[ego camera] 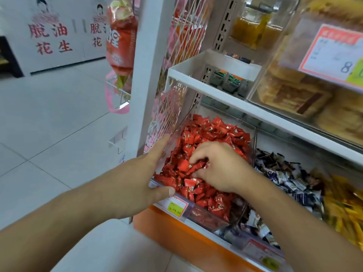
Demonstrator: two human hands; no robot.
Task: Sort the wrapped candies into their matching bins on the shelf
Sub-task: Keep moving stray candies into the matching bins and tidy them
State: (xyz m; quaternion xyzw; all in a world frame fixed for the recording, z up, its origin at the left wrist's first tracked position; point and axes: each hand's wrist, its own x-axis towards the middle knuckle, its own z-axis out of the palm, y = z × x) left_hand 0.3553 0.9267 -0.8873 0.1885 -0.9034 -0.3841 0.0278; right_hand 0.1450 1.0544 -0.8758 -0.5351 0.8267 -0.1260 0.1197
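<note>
step: working in the red candies (216, 132) bin (177, 132) | left hand (145, 173): gripping bin's near corner, thumb on front rim | right hand (220, 167): fingers curled, pinching red candies | next, likely: release or sift, checking for strays beneath right hand

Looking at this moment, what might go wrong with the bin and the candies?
1. The right hand pinches red candies heaped in the clear bin; loose ones may spill over its front.
2. The left hand grips the bin's corner; pulling might tip it.
3. Dark-wrapped candies lie right beside; pieces could mix.
</note>
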